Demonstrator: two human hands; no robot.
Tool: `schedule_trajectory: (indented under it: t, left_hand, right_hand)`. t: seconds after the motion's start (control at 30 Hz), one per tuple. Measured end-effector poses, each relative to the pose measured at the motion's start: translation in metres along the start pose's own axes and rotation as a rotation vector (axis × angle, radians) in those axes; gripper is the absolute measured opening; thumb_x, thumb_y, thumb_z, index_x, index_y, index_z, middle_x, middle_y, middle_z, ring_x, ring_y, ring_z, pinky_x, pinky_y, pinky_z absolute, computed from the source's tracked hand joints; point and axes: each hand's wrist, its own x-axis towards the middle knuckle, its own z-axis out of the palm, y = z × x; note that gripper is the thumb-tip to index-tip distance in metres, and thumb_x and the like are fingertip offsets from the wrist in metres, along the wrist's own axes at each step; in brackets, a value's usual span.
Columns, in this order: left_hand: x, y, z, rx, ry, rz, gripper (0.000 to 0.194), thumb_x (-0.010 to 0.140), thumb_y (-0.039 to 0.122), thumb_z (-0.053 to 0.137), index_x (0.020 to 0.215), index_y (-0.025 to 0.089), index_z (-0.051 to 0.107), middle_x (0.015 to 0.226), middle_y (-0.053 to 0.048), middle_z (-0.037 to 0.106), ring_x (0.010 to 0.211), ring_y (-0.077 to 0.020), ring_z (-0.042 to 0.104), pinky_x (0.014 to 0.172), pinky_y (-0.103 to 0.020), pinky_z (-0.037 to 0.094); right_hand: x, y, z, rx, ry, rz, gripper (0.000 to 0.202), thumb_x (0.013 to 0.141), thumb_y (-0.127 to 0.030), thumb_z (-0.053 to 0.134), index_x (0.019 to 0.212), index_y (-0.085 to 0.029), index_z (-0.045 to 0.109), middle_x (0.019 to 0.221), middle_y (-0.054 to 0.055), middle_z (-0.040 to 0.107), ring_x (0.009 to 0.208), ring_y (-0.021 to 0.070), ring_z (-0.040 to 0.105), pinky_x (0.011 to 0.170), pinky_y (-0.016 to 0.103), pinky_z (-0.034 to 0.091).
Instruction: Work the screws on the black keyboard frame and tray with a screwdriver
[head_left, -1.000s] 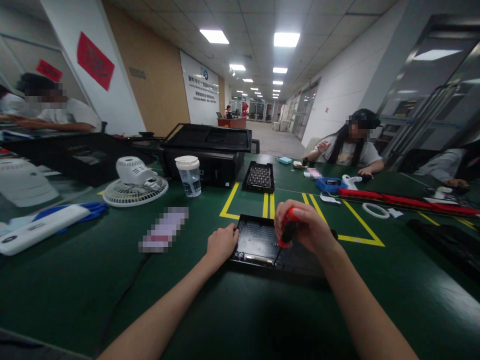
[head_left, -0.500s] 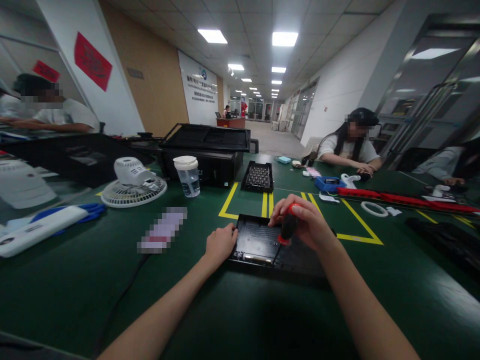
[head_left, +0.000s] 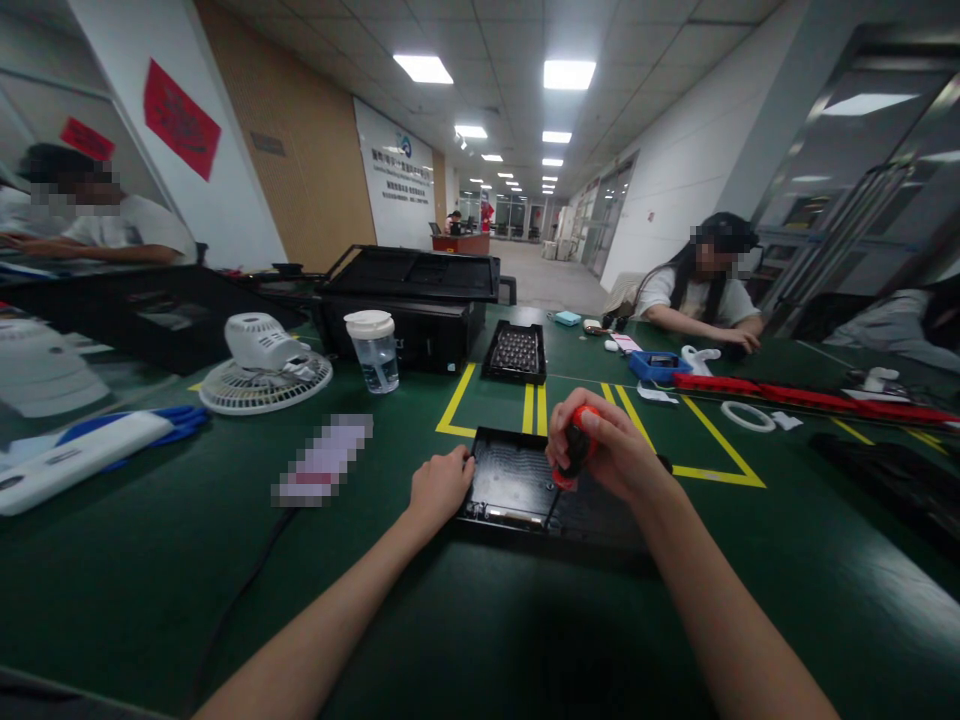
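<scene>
A shallow black rectangular plastic panel (head_left: 512,470) lies on the green table in front of me, its raised rim facing up. My left hand (head_left: 441,484) is closed on the panel's left edge, fingers curled over the rim. In my right hand (head_left: 600,440) is a red and black screwdriver (head_left: 576,447), wrapped by the fingers and tilted. Its shaft reaches down to the panel's near side, around the middle; the exact tip contact is too small to tell. The right hand and forearm hide part of the panel's right side.
Beyond the panel lies a black tray with several small parts (head_left: 516,352). To the left are a lidded cup (head_left: 374,350), a white fan part (head_left: 264,365) and a pixelated phone (head_left: 322,462). A blue box (head_left: 658,366) and white ring (head_left: 748,417) lie right. People sit across the table.
My right fingers have regripped the screwdriver handle, with the forefinger drawn in from its stretched position. The left hand and panel have stayed in place.
</scene>
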Motion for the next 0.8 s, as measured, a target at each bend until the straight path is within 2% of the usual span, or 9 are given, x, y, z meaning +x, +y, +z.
schedule_trajectory:
  t: [0.13,0.2,0.37,0.8]
  left_hand:
    - [0.001,-0.001,0.002,0.006,0.005,0.006,0.038,0.087,0.043,0.028,0.102,0.024,0.057,0.089,-0.008,0.066,0.085,-0.0213,0.062,0.074,-0.032,0.045]
    - [0.002,-0.002,0.003,0.004,0.009,0.01,0.037,0.087,0.043,0.029,0.102,0.025,0.057,0.087,-0.008,0.066,0.084,-0.0219,0.062,0.072,-0.032,0.046]
    - [0.003,-0.003,0.004,0.003,0.017,0.01,0.037,0.087,0.044,0.029,0.101,0.025,0.058,0.085,-0.008,0.066,0.081,-0.0224,0.062,0.07,-0.032,0.046]
    - [0.001,0.0,0.001,-0.006,0.004,0.005,0.037,0.087,0.043,0.029,0.102,0.024,0.057,0.086,-0.007,0.066,0.082,-0.0219,0.062,0.07,-0.031,0.046]
  right_hand:
    - [0.0,-0.003,0.001,0.025,-0.001,0.046,0.029,0.085,-0.034,0.033,0.081,-0.014,0.054,0.066,0.004,0.055,0.056,0.0149,0.054,0.053,0.028,0.043]
    - [0.0,-0.004,0.001,0.042,-0.003,0.074,0.031,0.084,-0.033,0.03,0.084,-0.014,0.055,0.069,0.005,0.056,0.059,0.016,0.054,0.054,0.029,0.043]
    - [-0.002,-0.007,0.0,0.042,-0.024,0.108,0.027,0.083,-0.03,0.036,0.095,-0.014,0.054,0.075,0.006,0.057,0.065,0.0173,0.055,0.057,0.03,0.044]
    - [-0.005,-0.012,-0.003,0.041,-0.038,0.118,0.021,0.082,-0.029,0.042,0.09,-0.014,0.053,0.083,0.007,0.056,0.07,0.0166,0.056,0.067,0.032,0.044]
